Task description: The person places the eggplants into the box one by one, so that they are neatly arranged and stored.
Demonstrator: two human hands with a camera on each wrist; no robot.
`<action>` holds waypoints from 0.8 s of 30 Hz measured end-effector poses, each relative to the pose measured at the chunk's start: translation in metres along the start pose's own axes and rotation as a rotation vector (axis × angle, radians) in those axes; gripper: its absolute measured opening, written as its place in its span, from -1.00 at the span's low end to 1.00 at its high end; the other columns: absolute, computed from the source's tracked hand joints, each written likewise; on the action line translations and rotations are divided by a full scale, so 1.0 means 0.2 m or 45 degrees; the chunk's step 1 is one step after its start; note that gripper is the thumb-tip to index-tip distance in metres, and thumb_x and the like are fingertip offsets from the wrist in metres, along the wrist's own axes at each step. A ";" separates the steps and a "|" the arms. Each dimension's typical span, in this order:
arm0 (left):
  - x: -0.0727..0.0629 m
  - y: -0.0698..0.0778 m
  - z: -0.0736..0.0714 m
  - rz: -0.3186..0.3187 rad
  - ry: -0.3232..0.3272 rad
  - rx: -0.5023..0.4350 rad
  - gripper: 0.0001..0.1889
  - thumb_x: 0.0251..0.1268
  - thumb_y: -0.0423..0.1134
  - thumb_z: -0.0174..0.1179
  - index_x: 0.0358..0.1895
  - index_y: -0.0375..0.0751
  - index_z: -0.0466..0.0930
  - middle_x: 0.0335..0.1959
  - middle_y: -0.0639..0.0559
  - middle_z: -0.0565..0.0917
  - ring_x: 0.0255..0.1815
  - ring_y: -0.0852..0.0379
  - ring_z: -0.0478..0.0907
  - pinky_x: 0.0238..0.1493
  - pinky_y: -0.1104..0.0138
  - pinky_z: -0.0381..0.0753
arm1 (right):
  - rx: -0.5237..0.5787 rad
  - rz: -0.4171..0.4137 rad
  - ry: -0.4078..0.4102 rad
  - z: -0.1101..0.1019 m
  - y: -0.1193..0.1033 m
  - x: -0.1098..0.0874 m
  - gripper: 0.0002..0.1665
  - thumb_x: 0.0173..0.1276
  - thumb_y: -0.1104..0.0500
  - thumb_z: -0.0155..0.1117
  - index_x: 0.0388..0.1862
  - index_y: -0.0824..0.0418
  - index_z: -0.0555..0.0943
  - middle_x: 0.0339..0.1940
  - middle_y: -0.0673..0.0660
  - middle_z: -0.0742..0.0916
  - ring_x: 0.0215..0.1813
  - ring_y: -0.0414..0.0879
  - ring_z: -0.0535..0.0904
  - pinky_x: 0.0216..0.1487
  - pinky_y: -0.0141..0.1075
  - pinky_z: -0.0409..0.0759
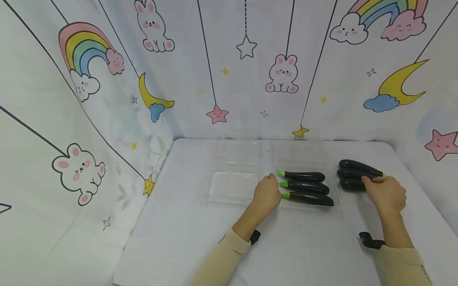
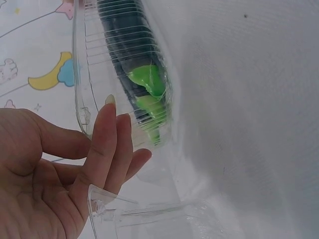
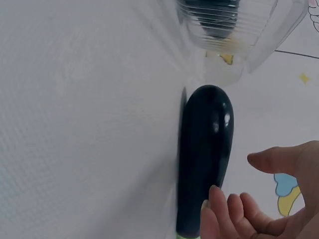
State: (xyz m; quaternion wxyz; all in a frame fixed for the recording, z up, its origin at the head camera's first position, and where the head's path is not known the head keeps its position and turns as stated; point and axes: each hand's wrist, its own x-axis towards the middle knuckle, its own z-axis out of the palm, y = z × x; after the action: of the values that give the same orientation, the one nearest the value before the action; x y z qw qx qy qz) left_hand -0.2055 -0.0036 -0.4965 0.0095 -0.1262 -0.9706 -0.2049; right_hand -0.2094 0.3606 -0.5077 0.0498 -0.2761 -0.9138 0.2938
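The left hand (image 1: 267,193) is standing at the left end of the right clear container (image 1: 333,184), where 3 eggplants (image 1: 304,185) are lying side by side; I cannot tell whether thumb and finger are pinching its rim. The right hand (image 1: 387,194) is reaching over the nearest of 3 loose eggplants (image 1: 350,173), right of this container, with thumb and fingers standing apart. The container's right wall is standing between both groups. The left clear container (image 1: 232,186) is lying just beside, left. The printed cloth (image 1: 189,79) is rising behind the table's far edge. The white table (image 1: 179,230) is stretching wide at near left, while its right edge is running beyond the right hand.
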 end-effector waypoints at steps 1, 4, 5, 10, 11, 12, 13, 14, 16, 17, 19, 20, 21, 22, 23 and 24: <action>0.00 0.00 0.00 0.005 0.002 0.003 -0.79 0.29 -0.41 0.30 -0.08 -0.43 0.58 -0.32 -0.14 0.67 -0.36 0.02 0.71 -0.46 0.37 0.64 | -0.002 0.006 -0.006 0.00 0.01 0.00 -0.15 0.44 -0.34 0.14 0.21 0.41 0.62 0.28 0.59 0.56 0.16 0.59 0.49 -0.35 0.11 0.44; 0.00 0.00 0.01 0.014 0.006 0.007 -0.82 0.30 -0.41 0.29 -0.11 -0.42 0.58 -0.34 -0.14 0.66 -0.38 0.02 0.70 -0.48 0.37 0.63 | -0.010 0.017 -0.017 0.01 0.03 0.02 -0.14 0.43 -0.36 0.15 0.22 0.40 0.62 0.27 0.58 0.57 0.14 0.58 0.51 -0.37 0.09 0.43; 0.00 0.00 0.01 0.013 0.006 0.010 -0.82 0.31 -0.41 0.29 -0.11 -0.42 0.57 -0.34 -0.14 0.66 -0.38 0.03 0.70 -0.48 0.37 0.63 | -0.012 0.018 -0.018 0.01 0.04 0.02 -0.14 0.43 -0.35 0.15 0.22 0.40 0.62 0.27 0.58 0.57 0.13 0.57 0.51 -0.37 0.09 0.43; 0.01 0.01 -0.01 0.005 0.026 0.025 -0.87 0.31 -0.40 0.28 -0.18 -0.37 0.57 -0.37 -0.12 0.65 -0.40 0.03 0.70 -0.49 0.34 0.63 | -0.017 -0.006 -0.013 0.02 0.03 0.04 -0.16 0.45 -0.34 0.13 0.20 0.41 0.63 0.26 0.58 0.58 0.13 0.56 0.52 -0.37 0.08 0.46; 0.01 0.01 -0.02 0.003 0.033 0.028 -0.89 0.32 -0.39 0.28 -0.19 -0.36 0.56 -0.38 -0.11 0.65 -0.40 0.03 0.70 -0.49 0.34 0.63 | -0.016 -0.015 -0.011 0.02 0.02 0.04 -0.16 0.45 -0.34 0.13 0.20 0.41 0.63 0.26 0.58 0.58 0.14 0.56 0.51 -0.36 0.07 0.46; 0.02 0.01 -0.03 0.005 0.042 0.034 -0.90 0.32 -0.39 0.27 -0.21 -0.36 0.56 -0.40 -0.11 0.64 -0.42 0.04 0.69 -0.50 0.34 0.62 | -0.016 -0.023 -0.010 0.02 0.01 0.05 -0.17 0.45 -0.34 0.13 0.19 0.41 0.63 0.26 0.57 0.58 0.15 0.55 0.51 -0.36 0.07 0.47; 0.02 0.01 -0.03 0.003 0.048 0.032 -0.90 0.33 -0.39 0.27 -0.22 -0.36 0.56 -0.42 -0.10 0.64 -0.44 0.05 0.68 -0.53 0.35 0.61 | -0.014 -0.034 -0.010 0.02 0.00 0.05 -0.17 0.46 -0.34 0.12 0.18 0.40 0.63 0.25 0.57 0.59 0.15 0.55 0.52 -0.35 0.07 0.47; 0.03 0.01 -0.04 0.000 0.055 0.033 -0.92 0.33 -0.39 0.26 -0.25 -0.34 0.56 -0.45 -0.09 0.63 -0.46 0.06 0.67 -0.55 0.35 0.59 | -0.012 -0.045 -0.010 0.03 -0.01 0.06 -0.18 0.46 -0.34 0.12 0.18 0.39 0.63 0.25 0.56 0.60 0.15 0.54 0.52 -0.34 0.06 0.48; 0.05 0.00 -0.04 -0.013 0.060 0.036 -0.91 0.33 -0.38 0.27 -0.26 -0.34 0.56 -0.48 -0.08 0.62 -0.49 0.07 0.66 -0.58 0.35 0.57 | -0.011 -0.059 -0.011 0.03 -0.03 0.07 -0.19 0.46 -0.34 0.11 0.17 0.38 0.63 0.24 0.54 0.61 0.15 0.53 0.52 -0.34 0.05 0.48; 0.05 0.00 -0.05 -0.020 0.059 0.030 -0.91 0.33 -0.37 0.26 -0.27 -0.33 0.56 -0.49 -0.08 0.62 -0.50 0.06 0.66 -0.59 0.35 0.56 | -0.009 -0.065 -0.009 0.04 -0.04 0.07 -0.19 0.46 -0.34 0.11 0.17 0.37 0.63 0.24 0.53 0.61 0.15 0.52 0.52 -0.33 0.05 0.48; 0.07 -0.01 -0.05 -0.046 0.043 0.017 -0.90 0.30 -0.36 0.28 -0.28 -0.33 0.56 -0.50 -0.09 0.62 -0.52 0.05 0.66 -0.61 0.34 0.56 | -0.005 -0.078 -0.009 0.04 -0.06 0.07 -0.20 0.46 -0.34 0.11 0.16 0.36 0.64 0.23 0.52 0.62 0.14 0.51 0.52 -0.32 0.04 0.48; 0.08 -0.01 -0.05 -0.054 0.036 0.015 -0.89 0.30 -0.36 0.27 -0.28 -0.33 0.56 -0.49 -0.10 0.63 -0.51 0.03 0.67 -0.61 0.33 0.56 | -0.002 -0.082 -0.008 0.04 -0.06 0.07 -0.21 0.46 -0.34 0.11 0.15 0.36 0.64 0.23 0.51 0.62 0.15 0.51 0.52 -0.31 0.05 0.48; 0.10 -0.01 -0.05 -0.065 0.031 0.012 -0.89 0.31 -0.35 0.27 -0.27 -0.34 0.56 -0.48 -0.11 0.64 -0.49 0.02 0.68 -0.61 0.32 0.57 | 0.001 -0.086 -0.003 0.04 -0.07 0.07 -0.22 0.46 -0.33 0.11 0.14 0.35 0.64 0.23 0.51 0.63 0.15 0.51 0.52 -0.30 0.05 0.48; 0.11 -0.01 -0.06 -0.072 0.026 0.010 -0.89 0.30 -0.35 0.27 -0.27 -0.34 0.57 -0.47 -0.12 0.65 -0.48 0.01 0.69 -0.61 0.31 0.57 | 0.005 -0.089 0.001 0.04 -0.08 0.07 -0.23 0.46 -0.33 0.12 0.13 0.35 0.64 0.22 0.51 0.63 0.16 0.51 0.52 -0.29 0.05 0.48; 0.12 0.00 -0.06 -0.079 0.017 0.007 -0.89 0.30 -0.35 0.27 -0.26 -0.34 0.57 -0.46 -0.13 0.66 -0.47 0.01 0.69 -0.60 0.31 0.58 | 0.007 -0.092 0.005 0.04 -0.08 0.07 -0.24 0.46 -0.33 0.12 0.13 0.34 0.65 0.22 0.50 0.63 0.16 0.50 0.52 -0.28 0.06 0.48; 0.14 0.00 -0.06 -0.087 0.011 0.010 -0.88 0.30 -0.34 0.28 -0.26 -0.34 0.58 -0.45 -0.13 0.66 -0.46 0.01 0.69 -0.60 0.30 0.58 | 0.011 -0.094 0.007 0.04 -0.08 0.07 -0.24 0.46 -0.33 0.12 0.12 0.34 0.65 0.22 0.50 0.64 0.16 0.50 0.52 -0.27 0.06 0.48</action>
State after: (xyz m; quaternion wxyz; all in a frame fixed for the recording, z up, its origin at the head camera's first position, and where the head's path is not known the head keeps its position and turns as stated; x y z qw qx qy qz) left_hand -0.2331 -0.0020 -0.4836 0.0074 -0.0921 -0.9750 -0.2019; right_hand -0.2311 0.3527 -0.5057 0.0644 -0.2428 -0.9219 0.2951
